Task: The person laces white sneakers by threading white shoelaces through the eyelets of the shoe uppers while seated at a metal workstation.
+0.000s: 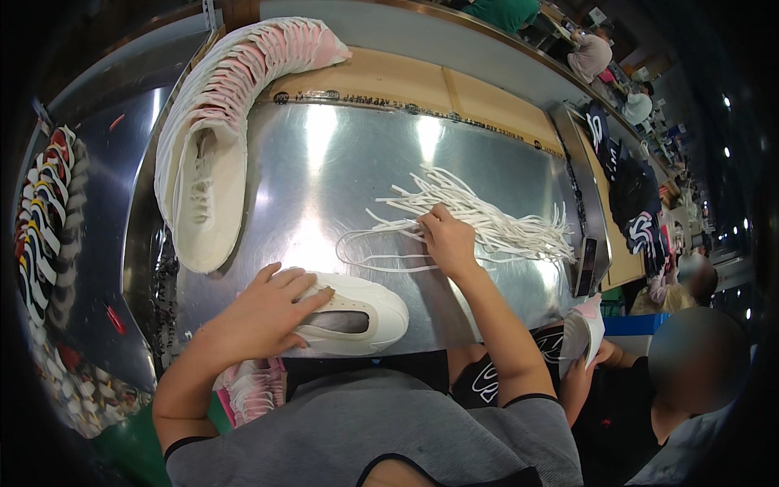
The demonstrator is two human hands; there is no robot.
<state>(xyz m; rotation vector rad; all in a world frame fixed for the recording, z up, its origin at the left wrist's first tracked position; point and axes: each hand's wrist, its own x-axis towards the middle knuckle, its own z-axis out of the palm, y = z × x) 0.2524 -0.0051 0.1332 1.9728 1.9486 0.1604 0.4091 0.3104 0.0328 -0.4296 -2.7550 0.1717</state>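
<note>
My left hand lies over the heel end of a white shoe, gripping it with thumb and fingers. The shoe rests at the table's near edge, its dark opening toward me and its toe to the right. Farther right, my right hand is closed in a pinch on a white shoelace, which loops out to the left across the metal. Beside and beyond that hand spreads a loose pile of white shoelaces. The fingertips of my right hand are partly hidden by the hand itself.
A long curved row of nested white shoes lies along the metal table at far left. Cardboard lines the back edge. At right, a co-worker's hands hold a white shoe piece. Colourful shoe parts lie on the left-hand surface.
</note>
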